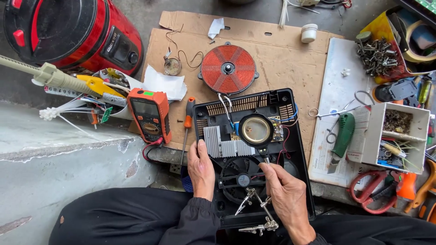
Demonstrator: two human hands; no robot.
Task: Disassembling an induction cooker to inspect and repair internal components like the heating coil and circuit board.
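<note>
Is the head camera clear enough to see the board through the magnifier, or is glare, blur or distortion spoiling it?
Head view: soft, even daylight with faint shadows; the magnifier lens shows a pale, washed-out blur, so the board under it is unreadable; the right hand and left hand are sharp; the wide lens bends the frame edges, as at the red cooker.

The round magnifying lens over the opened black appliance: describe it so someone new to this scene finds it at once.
Start at the opened black plastic appliance base on the brown cardboard sheet. Above its circuit board, behind the black fan, sits the round black-rimmed magnifying lens, its stem pinched by the right hand. Unlike the red spiral coil disc nearby, it is glassy.
</note>
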